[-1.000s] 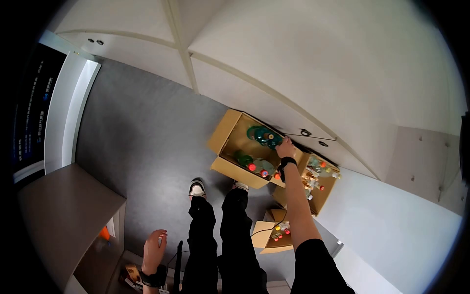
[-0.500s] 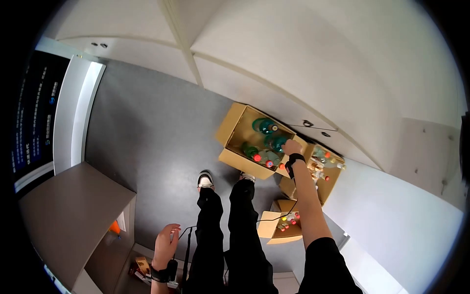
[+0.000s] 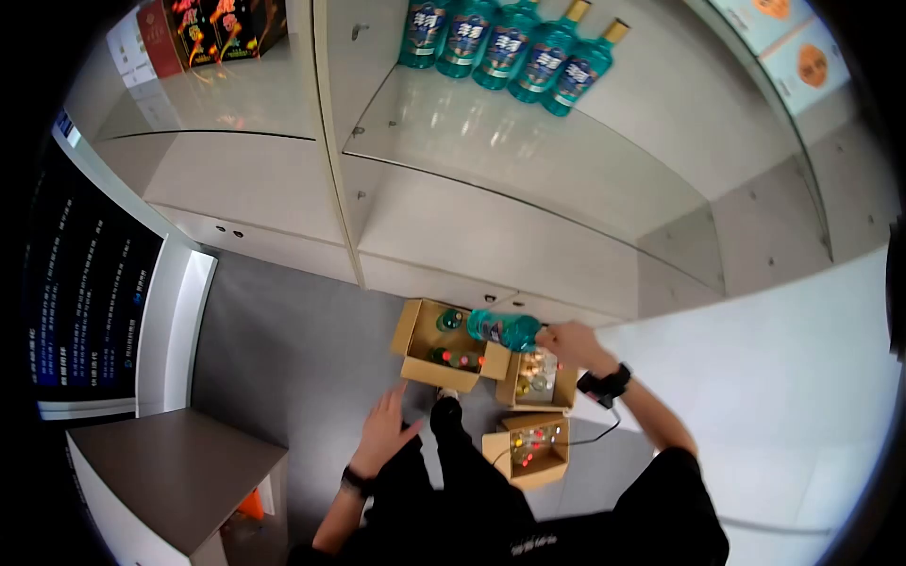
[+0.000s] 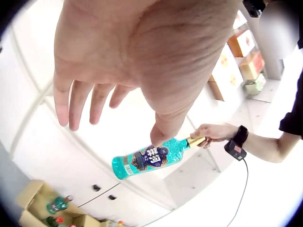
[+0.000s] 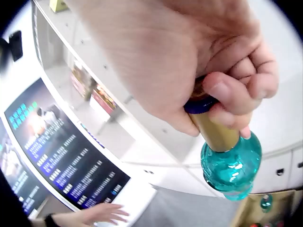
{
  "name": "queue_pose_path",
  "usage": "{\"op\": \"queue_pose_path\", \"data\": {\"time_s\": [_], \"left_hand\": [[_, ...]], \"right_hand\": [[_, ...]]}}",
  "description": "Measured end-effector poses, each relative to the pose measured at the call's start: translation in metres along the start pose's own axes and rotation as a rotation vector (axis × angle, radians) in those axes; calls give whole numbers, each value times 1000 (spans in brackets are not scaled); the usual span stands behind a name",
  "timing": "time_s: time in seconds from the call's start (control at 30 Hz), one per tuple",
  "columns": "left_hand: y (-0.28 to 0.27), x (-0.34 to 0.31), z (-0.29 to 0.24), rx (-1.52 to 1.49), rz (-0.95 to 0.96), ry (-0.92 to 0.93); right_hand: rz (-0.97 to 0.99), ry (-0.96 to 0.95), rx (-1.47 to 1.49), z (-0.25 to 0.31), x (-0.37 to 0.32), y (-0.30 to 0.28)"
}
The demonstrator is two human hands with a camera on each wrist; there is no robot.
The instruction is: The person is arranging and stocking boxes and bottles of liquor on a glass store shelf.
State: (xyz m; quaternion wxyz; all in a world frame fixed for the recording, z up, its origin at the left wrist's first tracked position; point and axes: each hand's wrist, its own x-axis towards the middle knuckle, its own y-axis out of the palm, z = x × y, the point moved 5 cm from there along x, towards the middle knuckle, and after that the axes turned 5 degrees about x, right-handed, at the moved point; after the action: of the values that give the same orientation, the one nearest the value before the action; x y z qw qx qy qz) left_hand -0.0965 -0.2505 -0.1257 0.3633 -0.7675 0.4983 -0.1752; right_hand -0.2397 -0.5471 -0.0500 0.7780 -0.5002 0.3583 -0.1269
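Note:
My right hand (image 3: 576, 345) grips a teal glass bottle (image 3: 505, 329) by its gold neck, fingers curled round it in the right wrist view. The bottle hangs tilted over the cardboard box (image 3: 408, 346), its base pointing left; its dark label shows in the left wrist view. My left hand (image 3: 381, 436) is held out with fingers extended and nothing in it, above my legs. One more teal bottle (image 3: 450, 320) stands in the box, beside several red-capped bottles (image 3: 458, 358).
Several teal bottles (image 3: 510, 42) stand in a row on a glass shelf (image 3: 472, 141) of the white cabinet. Two smaller boxes (image 3: 564, 389) of bottles sit right of the big box. A brown-topped counter (image 3: 179, 472) stands at lower left, near a dark screen (image 3: 90, 311).
My right hand has lifted the teal bottle up out of the box. My left hand has risen and moved forward. The head view has tilted up, bringing the shelves into sight.

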Motion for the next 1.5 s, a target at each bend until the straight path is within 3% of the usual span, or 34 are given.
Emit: {"op": "queue_pose_path", "data": {"time_s": [0.13, 0.17, 0.23, 0.3, 0.37, 0.43, 0.5, 0.7, 0.73, 0.77, 0.83, 0.87, 0.97, 1.0, 1.03, 1.1, 1.13, 1.23, 1.5], "left_hand": [[-75, 32, -116, 19, -303, 347], [-81, 36, -131, 29, -306, 372], [-83, 35, -162, -97, -139, 584], [-98, 23, -181, -184, -170, 621], [-95, 21, -185, -189, -95, 580], [-87, 20, -188, -209, -105, 554], [-84, 28, -190, -239, -117, 513], [-100, 46, -215, -512, -109, 448], [-95, 52, -218, -594, -60, 434], [-96, 53, -226, -568, -62, 449], [-97, 58, -241, -640, -47, 383], [-90, 65, -242, -689, -40, 388], [-77, 77, -255, -574, -1, 515], [-76, 76, -265, -563, 38, 541], [-71, 80, -270, -639, 105, 533], [-65, 90, -278, -573, 142, 553], [-64, 93, -286, -558, 140, 592], [-55, 106, -299, -525, 186, 590], [-53, 132, -318, -414, 112, 554]], "right_hand": [[96, -182, 131, 75, -113, -113], [70, -178, 138, 88, -135, -134], [196, -250, 193, 112, -176, -159], [172, -278, 225, 118, -194, -175], [236, -185, 540, 118, -208, -177], [187, -277, 721, 99, -204, -166], [-16, -430, 1060, 79, -193, -153], [-147, -476, 664, 101, -187, -73], [-145, -566, 765, 109, -183, -65], [-152, -471, 819, 109, -176, -52], [-365, -477, 765, 104, -161, -36], [-299, -303, 875, 105, -165, -43], [-554, -248, 924, 89, -158, -54], [-785, -377, 816, 79, -143, -45], [-810, -370, 856, 72, -144, -49], [-815, -366, 888, 59, -139, -54], [-688, -344, 962, 52, -135, -54], [-794, -471, 991, 32, -132, -66], [-716, -625, 1059, -4, -113, -91]]}}
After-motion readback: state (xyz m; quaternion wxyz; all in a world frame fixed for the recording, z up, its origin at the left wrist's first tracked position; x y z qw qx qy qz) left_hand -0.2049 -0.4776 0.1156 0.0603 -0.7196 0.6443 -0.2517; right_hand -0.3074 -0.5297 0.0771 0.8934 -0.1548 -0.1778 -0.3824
